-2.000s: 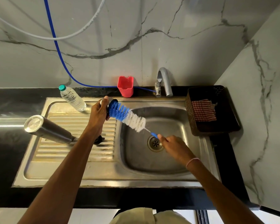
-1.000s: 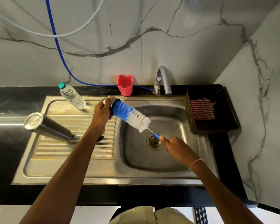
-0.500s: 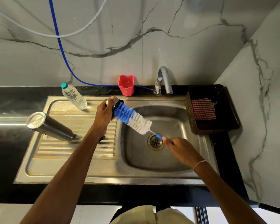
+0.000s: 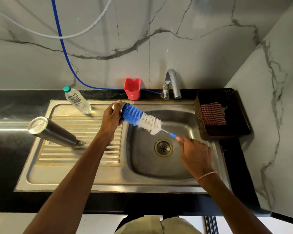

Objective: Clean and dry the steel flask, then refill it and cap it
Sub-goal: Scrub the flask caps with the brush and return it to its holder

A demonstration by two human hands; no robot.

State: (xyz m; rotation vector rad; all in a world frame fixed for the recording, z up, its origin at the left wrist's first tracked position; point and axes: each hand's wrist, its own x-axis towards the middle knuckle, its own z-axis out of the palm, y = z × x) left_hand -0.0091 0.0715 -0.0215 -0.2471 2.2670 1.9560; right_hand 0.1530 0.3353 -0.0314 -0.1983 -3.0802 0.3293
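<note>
The steel flask (image 4: 52, 132) stands upside down and tilted on the drainboard (image 4: 71, 166), its base facing up and to the left. My left hand (image 4: 111, 120) grips a small steel cap (image 4: 117, 106) over the sink's left rim. The blue and white bottle brush (image 4: 142, 119) has its blue end pushed against the cap's open side. My right hand (image 4: 196, 154) pinches the brush's blue handle above the basin (image 4: 159, 168).
A clear water bottle (image 4: 77, 101) with a green cap stands at the back of the drainboard. A red cup (image 4: 132, 88) and the tap (image 4: 172, 83) are behind the sink. A dark basket (image 4: 227, 134) at the right holds a checked cloth (image 4: 213, 114).
The brush has shifted slightly against the cap while both hands keep their holds. The flask on the drainboard has not moved.
</note>
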